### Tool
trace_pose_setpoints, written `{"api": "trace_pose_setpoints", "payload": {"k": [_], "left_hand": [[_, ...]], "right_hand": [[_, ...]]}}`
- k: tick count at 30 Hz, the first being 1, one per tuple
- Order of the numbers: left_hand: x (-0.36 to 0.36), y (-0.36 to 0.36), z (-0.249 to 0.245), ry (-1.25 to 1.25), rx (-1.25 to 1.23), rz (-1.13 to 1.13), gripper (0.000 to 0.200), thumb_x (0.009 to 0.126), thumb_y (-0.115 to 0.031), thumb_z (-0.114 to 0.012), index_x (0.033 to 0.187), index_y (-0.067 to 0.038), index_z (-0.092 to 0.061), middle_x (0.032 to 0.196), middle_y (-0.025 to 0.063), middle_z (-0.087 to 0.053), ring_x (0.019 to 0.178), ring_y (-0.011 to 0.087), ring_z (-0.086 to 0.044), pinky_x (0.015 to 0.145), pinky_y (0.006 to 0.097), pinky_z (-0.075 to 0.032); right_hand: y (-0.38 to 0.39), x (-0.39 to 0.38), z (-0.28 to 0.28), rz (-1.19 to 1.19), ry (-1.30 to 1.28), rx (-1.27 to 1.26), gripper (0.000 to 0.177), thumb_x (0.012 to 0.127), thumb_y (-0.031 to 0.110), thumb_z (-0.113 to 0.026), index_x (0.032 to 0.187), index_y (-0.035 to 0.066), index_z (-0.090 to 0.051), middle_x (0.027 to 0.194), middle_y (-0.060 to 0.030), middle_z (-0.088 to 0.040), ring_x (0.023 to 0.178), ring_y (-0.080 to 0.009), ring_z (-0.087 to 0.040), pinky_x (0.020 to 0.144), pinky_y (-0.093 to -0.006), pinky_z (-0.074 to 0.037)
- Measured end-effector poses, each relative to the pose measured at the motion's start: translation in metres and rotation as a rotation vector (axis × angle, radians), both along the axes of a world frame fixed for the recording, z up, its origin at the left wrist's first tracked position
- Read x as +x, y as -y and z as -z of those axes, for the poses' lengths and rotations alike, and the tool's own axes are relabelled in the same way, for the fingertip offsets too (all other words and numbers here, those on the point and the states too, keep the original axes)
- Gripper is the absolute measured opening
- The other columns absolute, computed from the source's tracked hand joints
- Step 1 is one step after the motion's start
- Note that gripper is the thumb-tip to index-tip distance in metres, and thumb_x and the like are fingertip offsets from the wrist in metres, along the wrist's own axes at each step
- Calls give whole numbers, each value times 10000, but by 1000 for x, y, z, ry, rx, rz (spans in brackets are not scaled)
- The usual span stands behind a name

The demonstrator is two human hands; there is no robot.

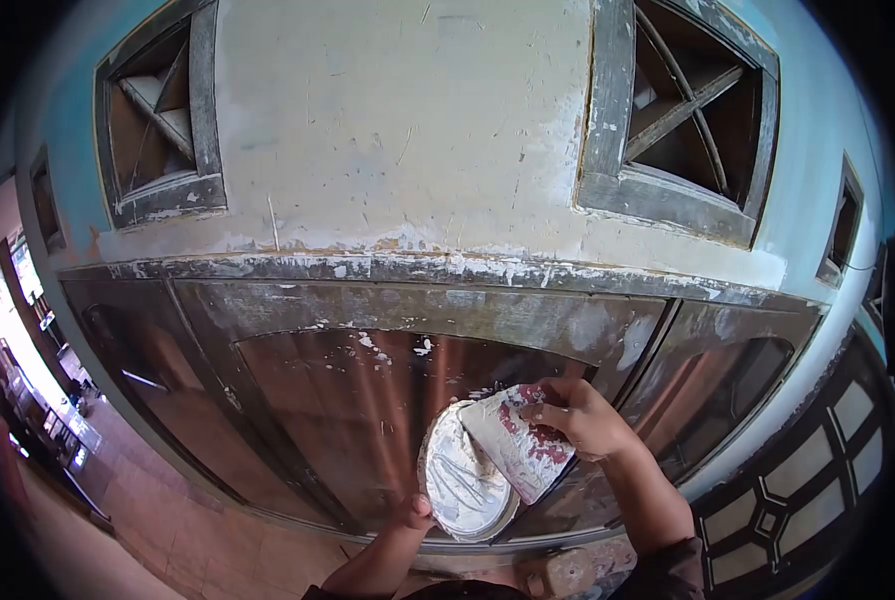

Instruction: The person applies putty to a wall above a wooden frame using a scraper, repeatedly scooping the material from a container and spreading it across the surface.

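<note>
A round tub of white putty (457, 475) is tilted toward me, its smooth contents marked by long streaks. My left hand (417, 512) grips it from the lower left, with the thumb at the rim and the other fingers hidden behind. Held in my right hand (584, 420) is a flat rectangular putty scraper (515, 445), reddish and heavily smeared with white. The thumb presses on its face near the upper right corner. The scraper's left edge overlaps the tub's right rim in this view.
Ahead stands a dark wooden door and window frame (487, 315) with reflective glass panes (307, 385), splashed with white. Above it is a scratched, patched wall (397, 130) between two vents with crossed bars (682, 115). Tiled floor (167, 510) lies lower left; a patterned dark grille (807, 500) is lower right.
</note>
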State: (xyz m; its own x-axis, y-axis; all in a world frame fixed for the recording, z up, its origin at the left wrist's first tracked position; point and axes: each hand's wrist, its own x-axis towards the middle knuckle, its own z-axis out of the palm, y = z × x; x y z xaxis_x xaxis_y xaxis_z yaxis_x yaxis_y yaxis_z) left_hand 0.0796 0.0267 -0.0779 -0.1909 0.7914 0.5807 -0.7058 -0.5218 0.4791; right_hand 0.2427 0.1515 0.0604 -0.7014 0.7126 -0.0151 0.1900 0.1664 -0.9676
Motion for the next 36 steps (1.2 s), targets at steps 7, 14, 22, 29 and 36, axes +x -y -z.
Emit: {"api": "trace_pose_setpoints", "payload": {"k": [7,14,22,29,36], "left_hand": [[-16,0,56,83,-114,47,1215,718,-663,-763,1567,-43,-156,1582,173,-291,1426,331,-354,1173,508,-308],[-21,-5,74,98,-84,121,1132,779,-701,-685,1551,-23,-210,1560,179,-346,1396,345,-400,1157,525,-335],[-16,-10,63,114,-73,124,1118,774,-689,-698,1546,-27,-234,1553,183,-356,1394,346,-402,1155,532,-336],[-20,-9,59,157,-69,104,1106,774,-683,-703,1543,-31,-249,1548,185,-365,1392,348,-404,1154,536,-336],[-22,-6,13,172,-99,-143,1004,836,-805,-477,1511,-73,-348,1519,186,-409,1345,377,-455,1101,570,-392]], "right_hand": [[-3,-7,3,-33,-9,1,310,855,145,-740,1081,-58,-677,866,-34,-678,716,-71,-578,640,-248,-465],[11,-14,-10,-71,4,33,278,877,142,-729,1047,-72,-678,846,-41,-681,740,-70,-571,662,-266,-477],[16,-18,-16,-104,-51,34,287,889,151,-732,1068,-67,-679,880,-55,-697,759,-68,-590,673,-251,-491],[21,-15,-21,-109,-57,-18,279,894,109,-715,1106,-63,-656,923,-55,-696,782,-72,-600,681,-251,-494],[22,-6,-26,-110,-129,-48,203,886,79,-722,1042,-37,-665,821,-6,-671,710,-44,-568,605,-232,-445]]}}
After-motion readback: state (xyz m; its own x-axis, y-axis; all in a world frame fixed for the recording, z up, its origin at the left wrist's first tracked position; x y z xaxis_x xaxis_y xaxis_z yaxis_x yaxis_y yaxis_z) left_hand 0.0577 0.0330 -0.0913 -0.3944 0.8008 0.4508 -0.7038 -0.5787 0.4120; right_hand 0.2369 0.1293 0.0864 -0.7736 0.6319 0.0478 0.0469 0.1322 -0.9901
